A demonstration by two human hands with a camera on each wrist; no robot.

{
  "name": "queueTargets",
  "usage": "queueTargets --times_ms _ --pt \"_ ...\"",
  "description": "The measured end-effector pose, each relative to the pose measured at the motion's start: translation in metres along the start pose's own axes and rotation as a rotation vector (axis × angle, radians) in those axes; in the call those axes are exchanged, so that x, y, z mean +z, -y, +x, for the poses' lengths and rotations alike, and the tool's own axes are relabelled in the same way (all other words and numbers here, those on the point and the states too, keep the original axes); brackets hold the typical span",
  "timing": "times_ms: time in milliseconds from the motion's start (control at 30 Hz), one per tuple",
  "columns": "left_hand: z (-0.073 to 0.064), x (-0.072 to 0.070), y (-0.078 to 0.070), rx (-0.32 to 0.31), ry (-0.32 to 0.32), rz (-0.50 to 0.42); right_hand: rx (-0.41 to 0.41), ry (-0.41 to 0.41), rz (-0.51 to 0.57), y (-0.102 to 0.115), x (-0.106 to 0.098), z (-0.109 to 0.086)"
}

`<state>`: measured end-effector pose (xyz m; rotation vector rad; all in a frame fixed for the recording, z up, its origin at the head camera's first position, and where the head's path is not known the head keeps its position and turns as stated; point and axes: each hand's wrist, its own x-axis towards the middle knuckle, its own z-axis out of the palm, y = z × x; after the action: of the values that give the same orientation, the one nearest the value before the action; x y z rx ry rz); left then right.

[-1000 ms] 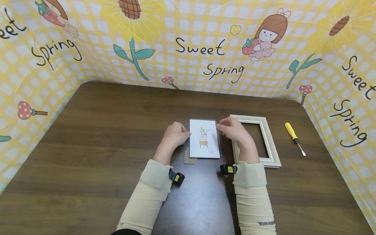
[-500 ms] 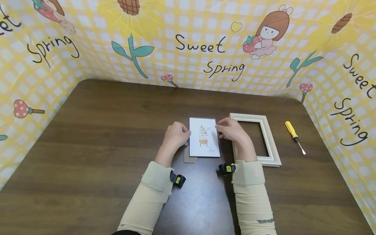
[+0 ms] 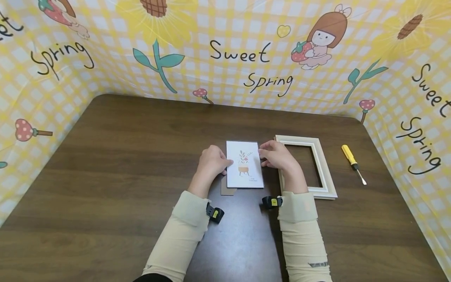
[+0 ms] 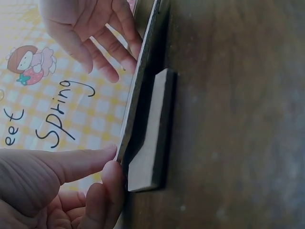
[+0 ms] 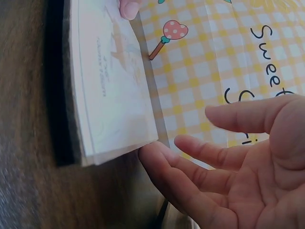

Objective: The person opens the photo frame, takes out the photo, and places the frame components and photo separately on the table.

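A white card point(image 3: 251, 156) printed with a potted plant lies on top of a thin dark-edged board point(image 4: 138, 86) in the middle of the table. My left hand point(image 3: 210, 161) pinches the left edge, thumb on top and fingers below. At the opposite edge is my right hand point(image 3: 280, 157), its thumb raised and apart from the fingers. In the right wrist view its fingertips sit right at the card's corner, and a clear sheet point(image 5: 102, 156) shows along the card's edge. A tan piece with a slanted end point(image 4: 151, 138) sticks out from under the stack.
A cream picture frame point(image 3: 327, 172) lies to the right, partly behind my right forearm. Farther right is a screwdriver point(image 3: 349, 155) with a yellow handle. A checked yellow cloth point(image 3: 232, 23) walls off the table's back and sides.
My left thumb has moved rightward onto the card's face. The clear edge showing past the card's top and right has drawn in, nearly in line with the card. The frame and screwdriver stay put.
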<state>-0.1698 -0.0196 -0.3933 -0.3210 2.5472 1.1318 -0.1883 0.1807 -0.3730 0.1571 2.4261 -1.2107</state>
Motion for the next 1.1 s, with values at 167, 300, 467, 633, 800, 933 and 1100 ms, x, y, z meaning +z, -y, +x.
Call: queueTargets --times_ms 167,300,467,633,800,933,1100 --pt "0.0030 -0.0002 0.0015 0.009 0.009 -0.008 0.028 0.003 0.029 -0.0016 0.0013 0.0014" --pt "0.0052 -0.0007 0.0051 0.028 0.006 -0.039 0.045 0.004 0.044 -0.0019 0.0016 0.0018" --pt "0.0045 -0.0006 0.0062 0.015 0.000 -0.065 0.055 0.006 0.052 -0.0025 0.0013 0.0013" --pt "0.0013 0.0023 0.0011 0.014 -0.029 0.021 0.052 0.007 0.057 -0.0037 0.0015 0.0014" --pt "0.0026 0.0038 -0.0004 0.010 -0.042 0.061 0.057 0.004 0.065 -0.0027 0.0014 0.0004" --pt "0.0039 0.0018 0.0005 0.008 -0.017 0.032 0.054 0.003 0.061 -0.0030 0.0001 0.0011" --pt "0.0025 -0.0004 0.0004 -0.010 -0.004 -0.010 0.056 0.014 0.065 -0.0050 -0.0005 0.0022"
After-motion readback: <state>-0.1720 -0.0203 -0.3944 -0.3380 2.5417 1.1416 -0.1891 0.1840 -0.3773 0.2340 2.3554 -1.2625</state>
